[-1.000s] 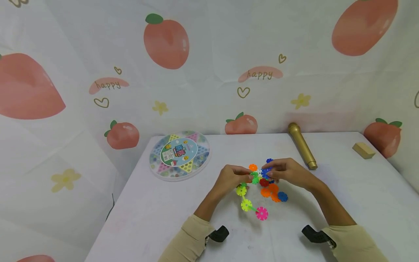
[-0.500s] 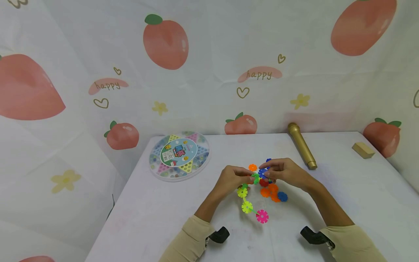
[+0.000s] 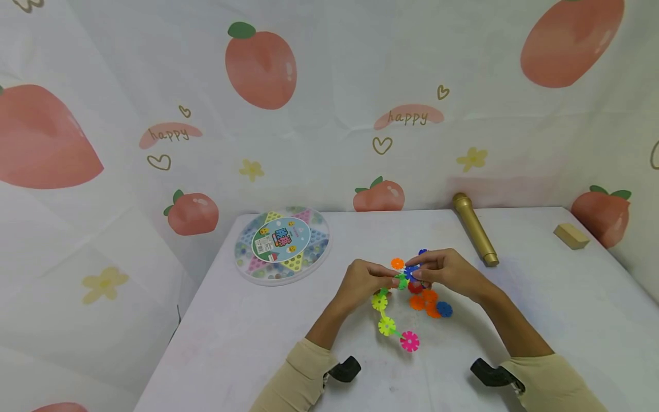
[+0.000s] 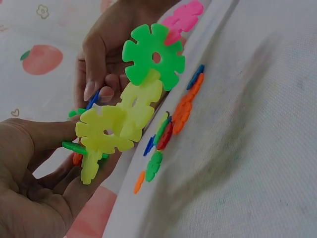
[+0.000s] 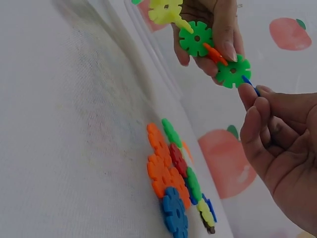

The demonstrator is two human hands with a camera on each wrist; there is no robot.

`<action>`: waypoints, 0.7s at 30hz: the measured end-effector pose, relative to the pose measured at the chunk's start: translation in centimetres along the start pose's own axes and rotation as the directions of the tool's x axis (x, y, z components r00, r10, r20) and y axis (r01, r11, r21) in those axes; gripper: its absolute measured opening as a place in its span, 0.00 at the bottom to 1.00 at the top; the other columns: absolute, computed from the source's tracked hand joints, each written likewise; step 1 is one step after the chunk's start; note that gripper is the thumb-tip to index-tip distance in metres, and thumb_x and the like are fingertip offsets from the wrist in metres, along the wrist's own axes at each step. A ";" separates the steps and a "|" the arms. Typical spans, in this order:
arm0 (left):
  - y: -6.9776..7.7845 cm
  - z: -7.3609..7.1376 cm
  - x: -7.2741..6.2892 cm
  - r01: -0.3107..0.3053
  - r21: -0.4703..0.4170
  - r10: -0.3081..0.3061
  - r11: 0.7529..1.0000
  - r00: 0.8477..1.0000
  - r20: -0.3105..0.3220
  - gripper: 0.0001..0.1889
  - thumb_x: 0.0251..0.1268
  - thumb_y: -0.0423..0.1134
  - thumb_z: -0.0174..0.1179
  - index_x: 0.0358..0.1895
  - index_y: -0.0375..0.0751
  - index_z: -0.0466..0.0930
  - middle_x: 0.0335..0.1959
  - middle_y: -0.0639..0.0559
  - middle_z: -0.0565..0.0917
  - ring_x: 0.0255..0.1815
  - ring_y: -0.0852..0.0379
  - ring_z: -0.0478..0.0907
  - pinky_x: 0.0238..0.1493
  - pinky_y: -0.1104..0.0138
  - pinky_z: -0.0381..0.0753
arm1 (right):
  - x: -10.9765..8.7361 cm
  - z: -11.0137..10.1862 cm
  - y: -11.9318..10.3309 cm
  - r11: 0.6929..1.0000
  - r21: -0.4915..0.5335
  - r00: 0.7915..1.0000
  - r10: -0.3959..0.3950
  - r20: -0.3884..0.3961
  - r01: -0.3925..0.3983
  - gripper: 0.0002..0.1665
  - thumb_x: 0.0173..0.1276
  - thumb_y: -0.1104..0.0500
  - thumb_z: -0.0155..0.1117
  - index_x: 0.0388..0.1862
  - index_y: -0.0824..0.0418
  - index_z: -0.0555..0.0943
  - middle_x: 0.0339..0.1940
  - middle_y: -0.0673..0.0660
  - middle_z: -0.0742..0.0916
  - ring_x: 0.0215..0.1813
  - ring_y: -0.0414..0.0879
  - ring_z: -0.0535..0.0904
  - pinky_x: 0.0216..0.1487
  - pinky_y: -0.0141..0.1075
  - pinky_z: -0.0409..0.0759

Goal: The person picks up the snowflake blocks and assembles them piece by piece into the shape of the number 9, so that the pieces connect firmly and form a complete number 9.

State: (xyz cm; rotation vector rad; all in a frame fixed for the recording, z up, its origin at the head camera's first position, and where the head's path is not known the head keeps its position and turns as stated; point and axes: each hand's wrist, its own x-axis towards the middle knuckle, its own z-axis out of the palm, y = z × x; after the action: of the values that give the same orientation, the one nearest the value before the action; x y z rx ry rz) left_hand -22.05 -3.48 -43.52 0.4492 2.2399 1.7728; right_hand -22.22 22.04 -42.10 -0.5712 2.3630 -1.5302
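Note:
My left hand [image 3: 362, 280] holds a chain of slotted plastic snowflake discs between thumb and fingers. Pink [image 3: 409, 341], yellow [image 4: 106, 130], green [image 4: 153, 57] and orange [image 5: 215, 53] discs make up the chain, whose pink end hangs toward me. At its other end is a green disc [image 5: 234, 71], under the left thumb in the right wrist view. My right hand [image 3: 453, 274] pinches a blue snowflake disc [image 3: 411, 273] with thumb and forefinger. Seen edge-on in the right wrist view, the blue disc meets the green disc's rim; the right fingertips hide much of it.
Loose discs lie on the white table below the hands, among them orange [image 5: 161, 173], red [image 5: 178, 159] and blue [image 5: 176, 212]. Farther back are a round Chinese checkers box [image 3: 282, 246], a gold microphone [image 3: 476, 229] and a small wooden block [image 3: 572, 236].
My right hand has moved slightly left, bringing the blue disc up to the green one. The left hand stays nearly in place while the chain's pink end dips a little.

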 end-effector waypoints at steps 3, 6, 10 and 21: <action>0.1 0.1 0.0 -0.008 -0.002 0.008 1.000 1.000 -0.011 0.08 0.68 0.36 0.73 0.46 0.38 0.94 0.34 0.51 0.93 0.32 0.56 0.90 0.37 0.69 0.88 | 0.0 0.1 0.0 1.000 0.012 1.000 0.000 -0.011 0.000 0.20 0.77 0.60 0.66 0.61 0.71 0.84 0.36 0.69 0.90 0.36 0.53 0.87 0.43 0.37 0.88; 0.1 0.2 0.0 -0.009 -0.010 0.009 1.000 1.000 -0.021 0.07 0.67 0.36 0.74 0.45 0.38 0.94 0.34 0.49 0.93 0.31 0.55 0.90 0.37 0.69 0.88 | 0.0 0.1 0.1 1.000 0.029 1.000 0.007 -0.015 -0.007 0.20 0.77 0.60 0.66 0.61 0.72 0.84 0.37 0.70 0.91 0.36 0.53 0.87 0.43 0.38 0.89; 0.1 0.4 0.0 -0.007 -0.029 0.006 1.000 0.999 -0.035 0.06 0.67 0.34 0.74 0.44 0.37 0.95 0.34 0.47 0.93 0.32 0.52 0.91 0.38 0.69 0.89 | 0.1 0.1 0.2 0.999 0.040 1.000 0.013 -0.018 -0.012 0.20 0.77 0.60 0.67 0.61 0.72 0.84 0.37 0.69 0.91 0.36 0.53 0.87 0.44 0.39 0.89; 0.0 0.8 -0.1 -0.035 -0.050 0.032 0.998 0.998 -0.048 0.05 0.65 0.32 0.74 0.41 0.36 0.95 0.34 0.44 0.93 0.33 0.51 0.91 0.35 0.70 0.87 | 0.0 0.4 0.0 0.998 0.061 1.000 -0.012 -0.018 0.013 0.19 0.77 0.61 0.66 0.58 0.73 0.85 0.32 0.68 0.90 0.33 0.50 0.86 0.42 0.39 0.88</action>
State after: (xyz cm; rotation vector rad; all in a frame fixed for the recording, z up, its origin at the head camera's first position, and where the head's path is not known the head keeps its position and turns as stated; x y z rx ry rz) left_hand -21.67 -2.80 -43.68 0.4413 2.2255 1.8717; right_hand -22.04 21.76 -42.23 -0.5624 2.3205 -1.6131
